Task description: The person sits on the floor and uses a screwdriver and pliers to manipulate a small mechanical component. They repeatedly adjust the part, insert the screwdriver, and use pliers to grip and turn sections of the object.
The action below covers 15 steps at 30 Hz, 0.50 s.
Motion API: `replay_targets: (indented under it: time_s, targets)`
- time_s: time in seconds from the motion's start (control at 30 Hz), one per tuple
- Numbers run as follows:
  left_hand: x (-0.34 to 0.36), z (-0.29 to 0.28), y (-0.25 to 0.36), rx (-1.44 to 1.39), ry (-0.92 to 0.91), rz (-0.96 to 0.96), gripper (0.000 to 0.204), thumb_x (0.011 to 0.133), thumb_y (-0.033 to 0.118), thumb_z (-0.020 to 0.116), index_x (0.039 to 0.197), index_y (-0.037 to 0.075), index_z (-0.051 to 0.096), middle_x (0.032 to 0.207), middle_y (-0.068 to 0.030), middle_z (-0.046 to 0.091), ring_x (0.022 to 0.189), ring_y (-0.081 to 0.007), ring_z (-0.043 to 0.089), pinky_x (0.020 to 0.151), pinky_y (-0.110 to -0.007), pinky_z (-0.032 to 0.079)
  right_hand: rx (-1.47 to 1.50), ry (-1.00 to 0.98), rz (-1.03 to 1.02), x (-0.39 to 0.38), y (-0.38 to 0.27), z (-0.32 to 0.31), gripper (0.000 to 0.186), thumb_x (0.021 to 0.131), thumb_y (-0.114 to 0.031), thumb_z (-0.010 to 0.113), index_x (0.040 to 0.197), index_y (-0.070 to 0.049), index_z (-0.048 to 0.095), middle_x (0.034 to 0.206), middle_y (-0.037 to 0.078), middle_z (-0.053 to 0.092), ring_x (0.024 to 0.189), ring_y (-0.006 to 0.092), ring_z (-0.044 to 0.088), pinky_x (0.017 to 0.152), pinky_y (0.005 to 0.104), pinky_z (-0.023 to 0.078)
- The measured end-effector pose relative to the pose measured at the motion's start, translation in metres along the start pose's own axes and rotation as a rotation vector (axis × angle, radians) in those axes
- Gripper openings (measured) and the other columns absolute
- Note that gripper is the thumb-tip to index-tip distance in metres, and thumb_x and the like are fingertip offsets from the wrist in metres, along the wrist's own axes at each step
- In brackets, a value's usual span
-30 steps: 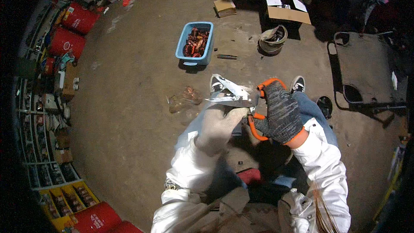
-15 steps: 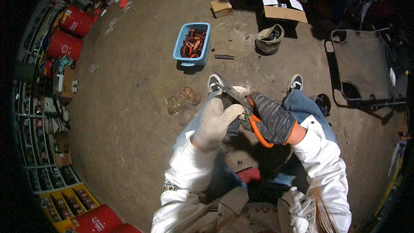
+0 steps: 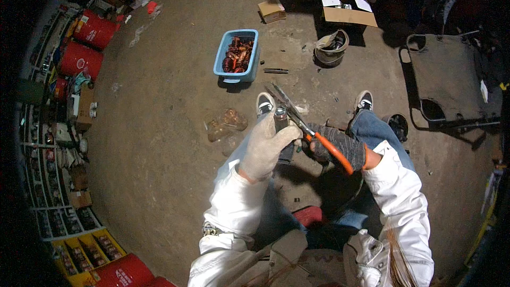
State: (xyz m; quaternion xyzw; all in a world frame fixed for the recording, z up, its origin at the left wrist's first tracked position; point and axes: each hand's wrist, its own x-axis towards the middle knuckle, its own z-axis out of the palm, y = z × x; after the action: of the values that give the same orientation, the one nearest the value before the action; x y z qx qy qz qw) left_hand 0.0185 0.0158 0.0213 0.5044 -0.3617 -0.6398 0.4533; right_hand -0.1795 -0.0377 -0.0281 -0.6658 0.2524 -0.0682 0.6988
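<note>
My left hand (image 3: 263, 146), in a pale glove, is closed round a dark cylindrical part (image 3: 281, 117) with a shiny metal end. My right hand (image 3: 340, 141), in a dark grey glove with an orange cuff, grips orange-handled snips (image 3: 336, 151). The long metal blades slant up and left, just beside the part's top, slightly parted at the tips. Whether the blades touch the part cannot be made out. Below my hands, the lower end of the dark part shows under the left glove.
Ahead stands a blue bin (image 3: 219, 64) of reddish-copper pieces, beside a dark bar (image 3: 276, 70). A bag-like bundle (image 3: 226, 124) lies left of my leg. A bucket (image 3: 329, 58), an open carton (image 3: 350, 17) and a folding frame (image 3: 449, 79) stand right; red drums (image 3: 79, 60) line the left.
The snips have swung more upright beside the part, and their orange handle has moved right and up. My right hand has shifted slightly right; the part's shiny end now shows.
</note>
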Motion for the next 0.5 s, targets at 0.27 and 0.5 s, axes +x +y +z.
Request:
replay_targets:
  time_s: [0.27,0.5]
  targets:
    - [0.002,0.01,-0.012,-0.019,0.082,0.201,0.035,0.084,0.005,0.059,0.118,-0.001,0.058,0.109,-0.0045,0.06,0.099,-0.0131,0.055,0.088,-0.028,0.044,-0.692,0.63,-0.154,0.01,-0.021,0.018,0.067,0.068,-0.029,0.076,0.122,0.002,0.049,0.11,0.025,0.057,0.102,0.04,0.057,0.09,0.0453,0.047]
    - [0.001,0.012,-0.01,0.108,0.056,0.28,0.032,0.084,0.009,0.06,0.114,-0.001,0.062,0.106,-0.0053,0.062,0.096,-0.0135,0.056,0.086,-0.028,0.045,-0.673,0.636,-0.181,0.01,-0.023,0.015,0.068,0.067,-0.031,0.076,0.12,0.002,0.05,0.116,0.027,0.052,0.109,0.041,0.053,0.096,0.0452,0.042]
